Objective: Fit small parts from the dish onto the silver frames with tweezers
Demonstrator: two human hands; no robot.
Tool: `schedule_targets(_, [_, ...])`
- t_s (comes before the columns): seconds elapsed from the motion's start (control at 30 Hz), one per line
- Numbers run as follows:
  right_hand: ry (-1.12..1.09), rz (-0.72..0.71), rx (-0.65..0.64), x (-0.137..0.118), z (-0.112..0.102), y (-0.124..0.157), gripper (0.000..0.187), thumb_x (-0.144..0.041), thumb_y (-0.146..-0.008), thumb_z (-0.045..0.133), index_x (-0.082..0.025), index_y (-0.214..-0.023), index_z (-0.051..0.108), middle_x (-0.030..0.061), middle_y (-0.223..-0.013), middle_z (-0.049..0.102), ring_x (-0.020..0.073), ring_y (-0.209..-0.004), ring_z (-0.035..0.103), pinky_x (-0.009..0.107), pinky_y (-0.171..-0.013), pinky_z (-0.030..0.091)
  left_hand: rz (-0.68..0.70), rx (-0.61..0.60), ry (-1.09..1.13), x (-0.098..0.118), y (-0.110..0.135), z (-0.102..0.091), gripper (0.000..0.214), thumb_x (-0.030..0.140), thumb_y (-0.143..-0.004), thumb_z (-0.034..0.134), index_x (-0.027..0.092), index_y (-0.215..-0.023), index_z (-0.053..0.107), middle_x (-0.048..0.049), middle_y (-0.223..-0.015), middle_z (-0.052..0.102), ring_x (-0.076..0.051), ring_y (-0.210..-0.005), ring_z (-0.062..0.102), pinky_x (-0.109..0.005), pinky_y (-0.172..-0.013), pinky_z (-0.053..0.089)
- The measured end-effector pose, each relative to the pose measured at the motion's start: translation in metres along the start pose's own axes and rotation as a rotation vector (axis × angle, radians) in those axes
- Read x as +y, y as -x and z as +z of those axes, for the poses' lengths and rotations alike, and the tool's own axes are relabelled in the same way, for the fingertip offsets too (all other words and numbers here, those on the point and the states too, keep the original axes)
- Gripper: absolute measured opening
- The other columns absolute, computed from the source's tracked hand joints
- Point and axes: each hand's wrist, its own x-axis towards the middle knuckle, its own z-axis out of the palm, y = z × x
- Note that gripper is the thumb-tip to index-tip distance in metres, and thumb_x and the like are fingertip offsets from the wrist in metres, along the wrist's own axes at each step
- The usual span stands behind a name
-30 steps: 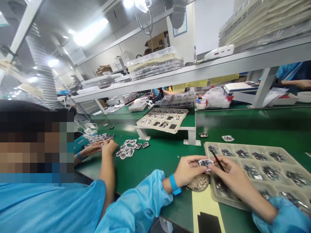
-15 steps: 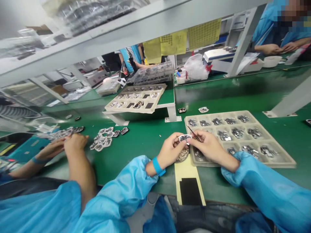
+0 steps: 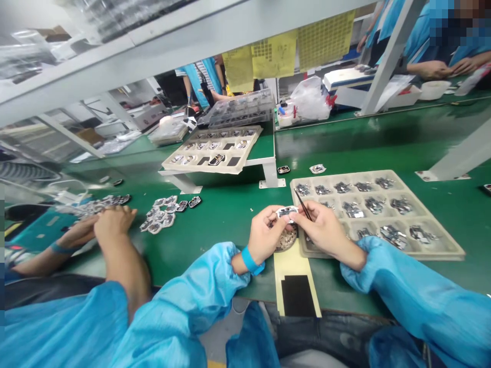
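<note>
Between the fingertips of my left hand (image 3: 264,234) is a small white-rimmed device housing (image 3: 286,211) with dark and silvery parts inside. My right hand (image 3: 324,228) grips dark tweezers (image 3: 301,201), which point up and away from the housing. Its thumb and fingertips also touch the housing's right end. Directly below my fingers, partly hidden by them, is a round dish of tiny pale parts (image 3: 287,240). A cream compartment tray (image 3: 429,251) lies under and beyond my right hand, with small silvery parts heaped in its pockets.
A yellow sheet (image 3: 293,263) with a black rectangle (image 3: 299,295) lies at the bench's front edge. Several housings (image 3: 159,214) cluster to the left, near a co-worker's hands (image 3: 111,225). Another tray (image 3: 203,166) sits on a raised stand (image 3: 269,174). A shelf beam (image 3: 172,38) crosses overhead.
The view has shifted slightly. My hands stay together at the housing, and the tweezers are still in my right hand. The co-worker's fingers have moved a little.
</note>
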Motion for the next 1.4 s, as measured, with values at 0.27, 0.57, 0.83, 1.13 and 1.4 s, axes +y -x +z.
schedule_targets(0.27, [0.024,-0.100,0.037,0.001,0.000,-0.003,0.032,-0.046,-0.076,0.080,-0.020,-0.083,0.062,0.0018,-0.073,0.068,0.0177,-0.068,0.064,0.030,-0.063,0.054,0.104,0.021,0.005,0.003,-0.008,0.008,0.032,0.041,-0.085,0.075,0.014,-0.101,0.068,-0.0062,-0.087,0.072,-0.015,-0.070,0.068,-0.025,-0.068,0.057])
schedule_targets(0.57, [0.582,-0.418,-0.021,-0.006,-0.035,-0.010,0.028,-0.043,-0.086,0.073,-0.020,-0.101,0.070,0.0056,-0.096,0.074,0.0236,-0.088,0.069,0.036,-0.078,0.055,0.262,-0.096,-0.338,0.006,-0.018,-0.002,0.020,0.035,-0.092,0.066,0.018,-0.101,0.067,-0.0046,-0.090,0.074,-0.018,-0.081,0.070,-0.032,-0.078,0.054])
schedule_targets(0.83, [0.624,-0.765,-0.084,-0.012,-0.041,-0.005,0.008,-0.020,-0.091,0.068,-0.021,-0.099,0.069,0.0044,-0.091,0.067,0.0183,-0.085,0.065,0.033,-0.077,0.053,0.447,-0.108,-0.807,0.009,-0.011,-0.009,0.012,0.029,-0.094,0.062,0.023,-0.103,0.068,0.0012,-0.099,0.075,-0.018,-0.088,0.067,-0.034,-0.083,0.042])
schedule_targets(1.13, [0.699,-0.791,-0.136,0.006,-0.041,-0.006,0.016,-0.019,-0.092,0.067,-0.021,-0.108,0.069,0.0048,-0.091,0.066,0.0174,-0.082,0.064,0.031,-0.073,0.052,0.434,-0.088,-0.844,0.008,-0.011,-0.010,0.012,0.023,-0.090,0.064,0.024,-0.101,0.067,0.0030,-0.091,0.074,-0.016,-0.080,0.065,-0.033,-0.079,0.041])
schedule_targets(1.4, [0.657,-0.769,-0.143,0.007,-0.035,-0.008,0.018,-0.018,-0.094,0.065,-0.022,-0.111,0.071,0.0053,-0.094,0.069,0.0175,-0.085,0.065,0.032,-0.076,0.054,0.424,-0.063,-0.874,0.006,-0.013,-0.013,0.012,0.022,-0.088,0.064,0.023,-0.100,0.067,0.0016,-0.084,0.071,-0.016,-0.077,0.063,-0.032,-0.077,0.044])
